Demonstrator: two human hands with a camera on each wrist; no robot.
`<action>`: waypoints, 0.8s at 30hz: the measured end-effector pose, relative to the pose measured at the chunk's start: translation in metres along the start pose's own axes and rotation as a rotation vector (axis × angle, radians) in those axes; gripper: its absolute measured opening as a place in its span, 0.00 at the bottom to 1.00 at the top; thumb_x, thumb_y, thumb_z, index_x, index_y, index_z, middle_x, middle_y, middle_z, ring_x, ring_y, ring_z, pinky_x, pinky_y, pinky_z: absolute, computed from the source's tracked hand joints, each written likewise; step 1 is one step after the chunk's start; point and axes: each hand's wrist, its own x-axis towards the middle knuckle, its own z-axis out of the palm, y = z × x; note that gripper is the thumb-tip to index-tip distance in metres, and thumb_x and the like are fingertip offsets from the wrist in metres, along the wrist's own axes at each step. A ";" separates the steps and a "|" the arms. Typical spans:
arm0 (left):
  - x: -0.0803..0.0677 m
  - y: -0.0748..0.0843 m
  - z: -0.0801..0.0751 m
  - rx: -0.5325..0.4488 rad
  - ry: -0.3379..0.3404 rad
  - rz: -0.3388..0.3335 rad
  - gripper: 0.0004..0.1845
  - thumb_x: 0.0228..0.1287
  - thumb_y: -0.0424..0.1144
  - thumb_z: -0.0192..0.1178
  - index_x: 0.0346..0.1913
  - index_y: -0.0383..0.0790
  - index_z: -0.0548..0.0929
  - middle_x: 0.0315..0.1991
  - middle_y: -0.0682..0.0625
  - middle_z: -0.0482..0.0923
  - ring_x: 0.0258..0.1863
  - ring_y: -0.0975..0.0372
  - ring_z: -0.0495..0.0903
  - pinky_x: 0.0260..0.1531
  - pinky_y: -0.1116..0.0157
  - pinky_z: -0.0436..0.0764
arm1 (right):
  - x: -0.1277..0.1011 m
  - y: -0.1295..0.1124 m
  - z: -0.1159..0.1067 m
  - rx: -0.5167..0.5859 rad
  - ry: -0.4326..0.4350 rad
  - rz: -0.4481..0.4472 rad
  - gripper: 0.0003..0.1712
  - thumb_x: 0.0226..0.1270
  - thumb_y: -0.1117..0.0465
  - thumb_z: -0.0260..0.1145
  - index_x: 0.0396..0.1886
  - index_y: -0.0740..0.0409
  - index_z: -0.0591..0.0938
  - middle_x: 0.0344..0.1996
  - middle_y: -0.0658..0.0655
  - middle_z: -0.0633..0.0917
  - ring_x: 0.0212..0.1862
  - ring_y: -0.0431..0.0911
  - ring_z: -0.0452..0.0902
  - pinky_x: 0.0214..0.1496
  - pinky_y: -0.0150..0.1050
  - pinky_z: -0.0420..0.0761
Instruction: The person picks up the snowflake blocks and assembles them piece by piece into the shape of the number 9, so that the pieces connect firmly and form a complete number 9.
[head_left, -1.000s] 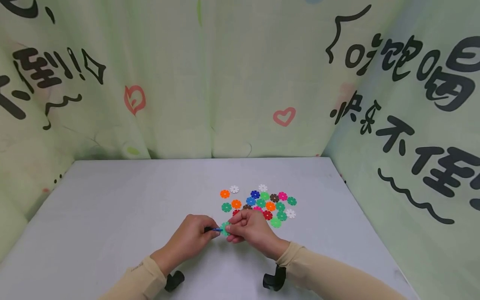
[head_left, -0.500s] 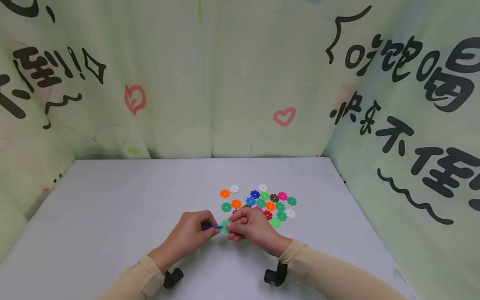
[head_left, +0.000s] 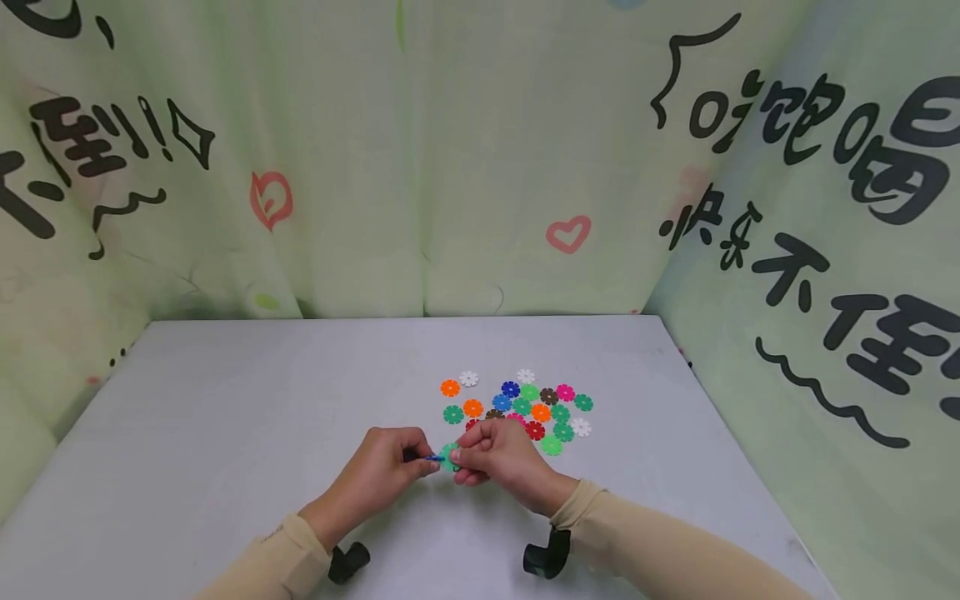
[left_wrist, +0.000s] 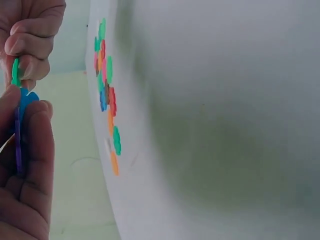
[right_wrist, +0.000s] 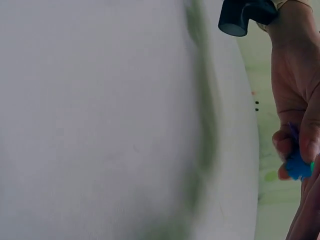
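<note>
hands (head_left: 442, 468): 2 | held discs (head_left: 442, 456): 3 | loose discs (head_left: 525, 408): about 20

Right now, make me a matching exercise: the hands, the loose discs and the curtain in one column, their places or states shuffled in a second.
1. left hand
2. right hand
3. loose discs
4. curtain

a. lie on the table behind the hands
b. pinches a green disc
c. hangs behind the table
d. pinches blue and purple discs

Pairs: 1-d, 2-b, 3-a, 4-c
</note>
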 end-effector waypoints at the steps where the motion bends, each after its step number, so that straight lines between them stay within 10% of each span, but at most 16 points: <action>1: -0.001 0.000 0.000 0.001 -0.005 -0.001 0.10 0.57 0.30 0.73 0.25 0.46 0.82 0.22 0.57 0.79 0.23 0.65 0.72 0.23 0.68 0.73 | 0.000 0.001 0.001 0.003 -0.004 0.004 0.10 0.64 0.67 0.71 0.39 0.69 0.80 0.29 0.63 0.87 0.30 0.50 0.87 0.37 0.40 0.85; 16: 0.003 -0.005 0.004 0.088 -0.078 0.021 0.22 0.55 0.41 0.76 0.52 0.45 0.81 0.33 0.60 0.79 0.32 0.66 0.77 0.35 0.69 0.80 | 0.001 0.006 -0.006 -0.019 -0.056 0.018 0.15 0.69 0.59 0.69 0.46 0.66 0.80 0.35 0.62 0.88 0.37 0.53 0.87 0.41 0.42 0.85; 24: -0.002 -0.007 0.001 0.129 -0.055 0.030 0.19 0.54 0.39 0.77 0.49 0.47 0.84 0.34 0.62 0.80 0.34 0.67 0.77 0.37 0.68 0.80 | 0.004 0.010 -0.027 -0.120 -0.065 -0.002 0.19 0.73 0.55 0.64 0.49 0.69 0.80 0.40 0.63 0.87 0.40 0.54 0.87 0.42 0.44 0.85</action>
